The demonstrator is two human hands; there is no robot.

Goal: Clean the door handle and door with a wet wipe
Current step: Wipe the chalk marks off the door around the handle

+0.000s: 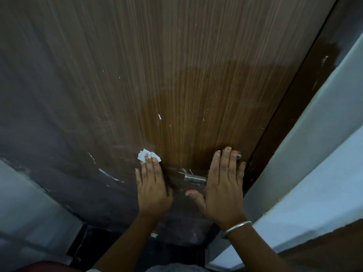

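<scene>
A brown wood-grain door [176, 75] fills the view, with white flecks and scuffs on it. My left hand [152, 185] lies flat on the door and presses a crumpled white wet wipe [148, 155] under its fingertips. The metal door handle [193, 177] sticks out between my two hands. My right hand [225, 183] rests flat on the door to the right of the handle, fingers spread, holding nothing. A metal bangle [235, 228] circles the right wrist. Part of the handle is hidden behind the right hand.
The dark door frame [294, 114] runs along the door's right edge, with a pale blue-white wall [314, 163] beyond it. Another pale wall [29, 203] shows at the lower left. The door's left part looks dull and smeared, with scraped paint marks [108, 174].
</scene>
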